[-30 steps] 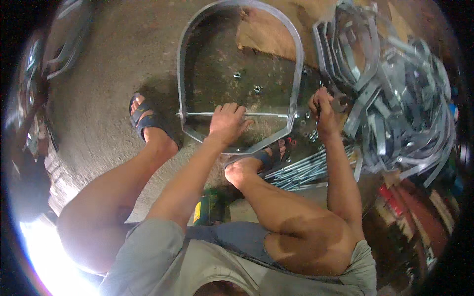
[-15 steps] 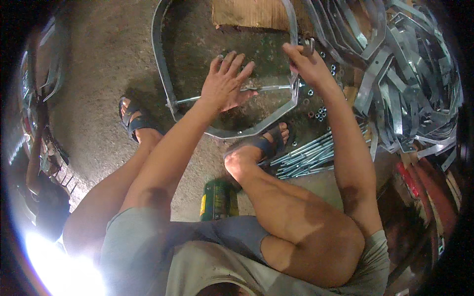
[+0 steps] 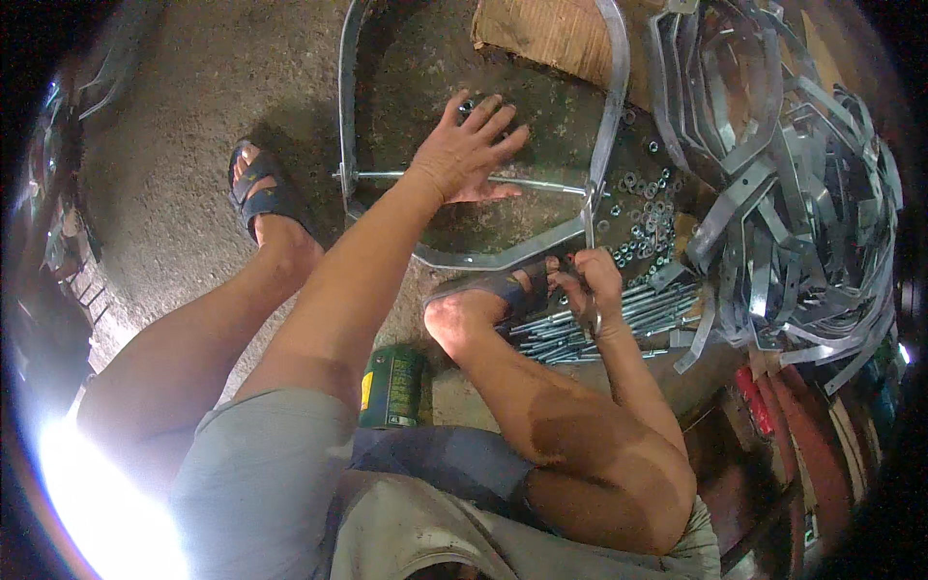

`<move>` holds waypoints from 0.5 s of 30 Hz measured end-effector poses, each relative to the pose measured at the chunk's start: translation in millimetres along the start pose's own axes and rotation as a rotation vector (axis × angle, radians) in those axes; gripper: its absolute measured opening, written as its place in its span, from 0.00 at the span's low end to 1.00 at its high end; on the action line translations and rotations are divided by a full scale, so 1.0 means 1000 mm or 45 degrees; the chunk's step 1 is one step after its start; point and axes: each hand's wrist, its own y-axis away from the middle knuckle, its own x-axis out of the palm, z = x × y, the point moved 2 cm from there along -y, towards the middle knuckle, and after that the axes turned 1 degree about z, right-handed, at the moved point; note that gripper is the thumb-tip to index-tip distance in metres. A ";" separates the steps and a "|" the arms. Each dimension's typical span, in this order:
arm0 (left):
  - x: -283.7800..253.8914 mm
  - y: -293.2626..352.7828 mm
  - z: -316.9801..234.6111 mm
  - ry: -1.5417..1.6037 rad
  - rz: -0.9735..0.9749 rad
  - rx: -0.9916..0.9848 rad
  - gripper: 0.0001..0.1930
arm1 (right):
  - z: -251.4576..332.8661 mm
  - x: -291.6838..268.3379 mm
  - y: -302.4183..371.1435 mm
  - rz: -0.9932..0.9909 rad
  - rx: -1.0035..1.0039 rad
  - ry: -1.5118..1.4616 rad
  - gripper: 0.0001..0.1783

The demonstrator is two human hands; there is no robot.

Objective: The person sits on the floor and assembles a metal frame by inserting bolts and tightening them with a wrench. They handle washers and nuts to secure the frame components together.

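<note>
A bent flat-metal hoop (image 3: 346, 116) lies on the floor in front of me, a threaded rod (image 3: 546, 186) running across it from side to side. Over the rod my left hand (image 3: 464, 155) is open, palm down with spread fingers. A small shiny nut-like piece (image 3: 466, 108) shows between two of its fingertips; whether they hold it or it lies on the floor I cannot tell. My right hand (image 3: 597, 278) is closed on a metal wrench (image 3: 590, 224). The wrench's far end meets the rod's right end at the hoop's side; the exact fit is too small to make out.
Right of the hoop, loose nuts and washers (image 3: 650, 227) lie scattered. Several threaded rods (image 3: 643, 314) are piled beside my right foot. A large heap of bent metal strips (image 3: 773, 213) stands at the right. Cardboard (image 3: 551, 39) lies at the far side, and a green can (image 3: 391, 387) between my legs.
My right hand has swung toward me from the hoop's right side, the wrench now lying along that side. The left hand stays spread over the rod. The whole view has shifted slightly.
</note>
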 end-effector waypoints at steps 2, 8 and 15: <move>-0.001 0.002 -0.001 -0.009 0.043 -0.008 0.44 | 0.004 -0.012 -0.020 -0.010 0.011 0.033 0.12; 0.002 0.005 0.001 0.017 0.076 -0.051 0.44 | -0.020 -0.050 -0.141 -0.016 1.060 -0.466 0.21; 0.003 0.003 0.000 0.024 0.097 -0.009 0.46 | -0.036 -0.035 -0.173 0.016 1.163 -0.590 0.21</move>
